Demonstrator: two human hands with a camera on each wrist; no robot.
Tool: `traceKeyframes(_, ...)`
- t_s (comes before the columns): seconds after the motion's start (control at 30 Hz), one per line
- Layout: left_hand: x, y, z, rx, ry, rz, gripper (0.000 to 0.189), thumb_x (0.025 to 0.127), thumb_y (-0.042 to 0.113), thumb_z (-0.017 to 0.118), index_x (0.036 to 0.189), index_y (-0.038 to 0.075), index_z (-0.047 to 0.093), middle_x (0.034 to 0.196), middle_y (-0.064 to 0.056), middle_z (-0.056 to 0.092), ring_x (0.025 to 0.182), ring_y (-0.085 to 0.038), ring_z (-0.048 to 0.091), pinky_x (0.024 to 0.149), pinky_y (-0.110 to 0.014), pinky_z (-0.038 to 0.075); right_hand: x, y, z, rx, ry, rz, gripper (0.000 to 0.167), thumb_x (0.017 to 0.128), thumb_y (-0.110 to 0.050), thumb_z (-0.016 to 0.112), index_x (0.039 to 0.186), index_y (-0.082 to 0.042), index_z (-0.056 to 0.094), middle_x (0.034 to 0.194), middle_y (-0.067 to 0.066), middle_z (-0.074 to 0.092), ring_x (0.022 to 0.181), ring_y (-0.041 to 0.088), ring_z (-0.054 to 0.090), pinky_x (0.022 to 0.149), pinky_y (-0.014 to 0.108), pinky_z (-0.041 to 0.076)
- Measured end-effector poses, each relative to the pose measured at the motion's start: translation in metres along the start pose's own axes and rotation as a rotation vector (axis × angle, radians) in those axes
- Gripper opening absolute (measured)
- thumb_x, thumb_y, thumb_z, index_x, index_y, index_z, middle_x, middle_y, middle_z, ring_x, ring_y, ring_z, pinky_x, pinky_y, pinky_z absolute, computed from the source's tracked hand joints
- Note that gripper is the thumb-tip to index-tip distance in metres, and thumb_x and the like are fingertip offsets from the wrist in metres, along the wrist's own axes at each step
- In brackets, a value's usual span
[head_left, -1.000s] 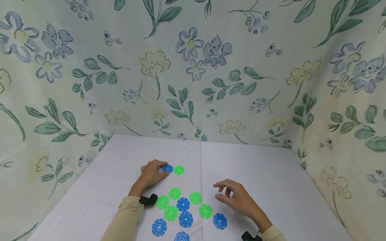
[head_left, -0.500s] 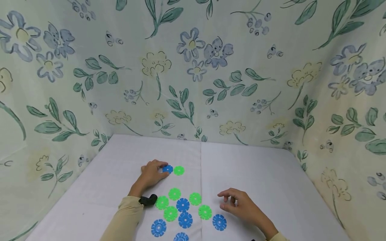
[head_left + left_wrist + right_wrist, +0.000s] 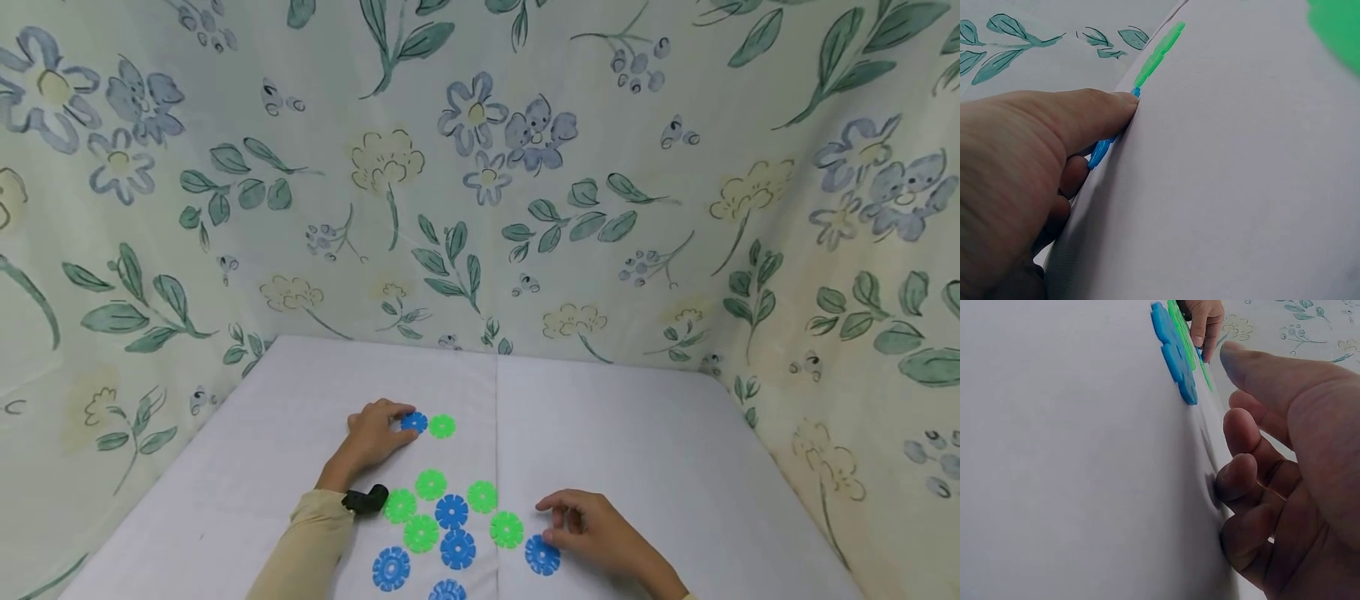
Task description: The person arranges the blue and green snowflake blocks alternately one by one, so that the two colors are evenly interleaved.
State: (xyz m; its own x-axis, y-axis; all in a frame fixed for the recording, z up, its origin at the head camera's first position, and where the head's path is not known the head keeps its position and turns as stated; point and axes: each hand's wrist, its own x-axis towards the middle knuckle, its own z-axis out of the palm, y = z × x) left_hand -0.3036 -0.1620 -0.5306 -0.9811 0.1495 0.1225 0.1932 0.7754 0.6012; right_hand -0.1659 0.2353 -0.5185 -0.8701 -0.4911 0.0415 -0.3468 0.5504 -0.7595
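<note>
At the far left of the group, my left hand (image 3: 371, 437) holds a blue notched plastic disc (image 3: 414, 423) by its edges between thumb and index finger, flat on the table. Touching or nearly touching that disc is a green notched disc (image 3: 442, 426) on its right; the left wrist view shows the green disc (image 3: 1160, 55) edge-on beyond my thumb. My right hand (image 3: 600, 531) hovers low with loosely bent fingers and nothing in them. Its thumb overlaps the edge of another blue disc (image 3: 542, 557) in the head view, but the right wrist view shows a gap to the blue disc (image 3: 1174, 356).
Several more green discs (image 3: 431, 484) and blue discs (image 3: 457, 549) lie loosely between the two hands, toward the near edge. A white cloth (image 3: 637, 433) with a crease covers the table. Flower-patterned curtain (image 3: 480, 242) stands behind and at both sides.
My right hand has moved down toward the near side, closer to the rightmost blue disc. The left hand keeps its hold on its blue disc in the same place.
</note>
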Motion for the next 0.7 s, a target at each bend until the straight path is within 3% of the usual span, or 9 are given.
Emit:
traceKeyframes(0.23, -0.001, 0.002, -0.003, -0.007, 0.000, -0.002, 0.045, 0.086, 0.040, 0.078, 0.127, 0.027, 0.069, 0.123, -0.002, 0.066, 0.120, -0.027, 0.056, 0.099, -0.053, 0.027, -0.007, -0.008, 0.005, -0.056, -0.034, 0.042, 0.039, 0.080, -0.045, 0.081, 0.112, -0.026, 0.071, 0.085, -0.010, 0.063, 0.068, -0.001, 0.048, 0.059, 0.020, 0.043)
traceKeyframes(0.47, -0.003, 0.004, -0.004, -0.010, -0.001, -0.001, 0.044, 0.086, 0.039, 0.078, 0.127, 0.026, 0.069, 0.123, -0.002, 0.066, 0.119, -0.027, 0.056, 0.098, -0.053, 0.027, -0.007, -0.015, 0.008, -0.147, -0.069, 0.126, 0.047, 0.069, -0.056, 0.086, 0.109, -0.036, 0.070, 0.084, -0.016, 0.059, 0.077, 0.000, 0.050, 0.069, 0.021, 0.040)
traceKeyframes(0.7, -0.003, 0.005, -0.004, -0.014, -0.004, -0.003, 0.044, 0.086, 0.040, 0.078, 0.127, 0.026, 0.069, 0.123, -0.002, 0.065, 0.119, -0.027, 0.055, 0.098, -0.052, 0.026, -0.007, -0.017, 0.008, -0.175, -0.081, 0.134, 0.049, 0.067, -0.056, 0.087, 0.109, -0.038, 0.069, 0.086, -0.018, 0.059, 0.081, -0.001, 0.052, 0.073, 0.021, 0.042)
